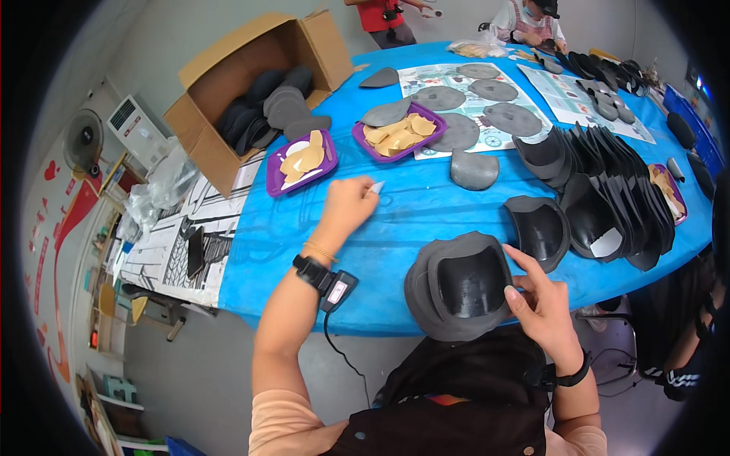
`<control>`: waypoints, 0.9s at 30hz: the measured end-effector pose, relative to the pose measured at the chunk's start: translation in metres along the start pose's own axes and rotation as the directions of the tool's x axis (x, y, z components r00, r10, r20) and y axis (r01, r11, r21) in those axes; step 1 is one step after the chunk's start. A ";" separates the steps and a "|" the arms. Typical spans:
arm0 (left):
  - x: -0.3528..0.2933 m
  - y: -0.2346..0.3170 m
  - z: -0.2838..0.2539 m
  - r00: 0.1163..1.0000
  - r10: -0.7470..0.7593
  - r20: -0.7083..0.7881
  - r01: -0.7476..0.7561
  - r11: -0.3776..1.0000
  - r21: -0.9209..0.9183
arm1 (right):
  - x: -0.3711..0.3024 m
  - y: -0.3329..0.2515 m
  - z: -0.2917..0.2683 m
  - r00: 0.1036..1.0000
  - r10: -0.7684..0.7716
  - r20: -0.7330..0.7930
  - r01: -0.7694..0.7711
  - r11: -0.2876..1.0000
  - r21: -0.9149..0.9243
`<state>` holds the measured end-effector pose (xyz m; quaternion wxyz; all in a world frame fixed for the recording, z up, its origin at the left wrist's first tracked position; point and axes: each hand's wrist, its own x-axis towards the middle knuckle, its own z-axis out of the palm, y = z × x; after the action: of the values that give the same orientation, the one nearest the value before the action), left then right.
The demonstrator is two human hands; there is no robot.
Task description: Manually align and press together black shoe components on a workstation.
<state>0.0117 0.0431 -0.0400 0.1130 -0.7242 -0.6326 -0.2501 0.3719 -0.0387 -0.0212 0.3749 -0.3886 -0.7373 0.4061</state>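
Note:
My left hand (352, 204) is closed in a pinch over the blue table, and a small whitish piece (378, 187) sticks out from its fingertips. My right hand (541, 305) holds the right edge of a dark grey foam pad (423, 292) with a glossy black curved inner face, thumb and forefinger on its rim. This pad sits at the table's near edge, with what look like further layers beneath it. Beyond my left hand stands a purple tray (272, 179) with tan and white cut pieces. Another purple tray (389, 156) holds tan pieces, with a grey oval pad (386, 112) leaning on it.
Rows of nested black pads (601, 205) stand on the right, one bearing a white patch (606, 243). A single grey pad (474, 169) lies mid-table. Printed sheets (525, 90) carry flat grey ovals. An open cardboard box (199, 83) holds dark pads. Two people are at the far side.

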 end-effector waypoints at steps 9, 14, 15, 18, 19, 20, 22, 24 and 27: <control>-0.034 0.082 -0.080 0.872 -0.393 0.293 0.405 0.241 -0.882 | 0.001 -0.006 -0.004 0.987 0.075 0.139 -0.071 0.997 -0.036; -0.079 0.126 -0.087 0.944 -0.314 0.105 0.230 0.394 -0.890 | 0.008 -0.005 -0.001 0.765 -0.617 -0.184 0.396 0.677 -0.620; -0.084 0.139 -0.087 0.936 -0.340 0.091 0.215 0.347 -0.913 | 0.007 -0.011 0.004 0.722 -0.675 -0.149 0.474 0.640 -0.604; -0.094 0.157 -0.083 0.944 -0.325 0.053 0.214 0.483 -0.849 | -0.006 -0.017 0.028 0.579 -0.813 -0.064 0.607 0.482 -0.632; -0.096 0.163 -0.080 0.947 -0.319 0.030 0.198 0.508 -0.838 | -0.005 -0.024 0.033 0.582 -0.811 -0.054 0.603 0.475 -0.641; -0.096 0.169 -0.081 0.948 -0.317 0.034 0.196 0.498 -0.845 | -0.004 -0.034 0.038 0.604 -0.790 -0.102 0.570 0.518 -0.638; -0.096 0.180 -0.082 0.961 -0.275 -0.031 0.150 0.610 -0.779 | 0.000 -0.041 0.041 0.628 -0.765 -0.144 0.531 0.556 -0.639; -0.100 0.184 -0.074 0.952 -0.305 -0.040 0.137 0.536 -0.833 | 0.009 -0.043 0.042 0.672 -0.728 -0.134 0.530 0.600 -0.599; -0.106 0.184 -0.067 0.932 -0.363 0.013 0.135 0.312 -0.941 | 0.014 -0.036 0.045 0.675 -0.728 -0.117 0.586 0.625 -0.516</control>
<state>0.1681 -0.1123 -0.0083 -0.2938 -0.5226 -0.4676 -0.6496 0.3170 -0.0533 -0.0036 0.5132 -0.2206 -0.8294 -0.0056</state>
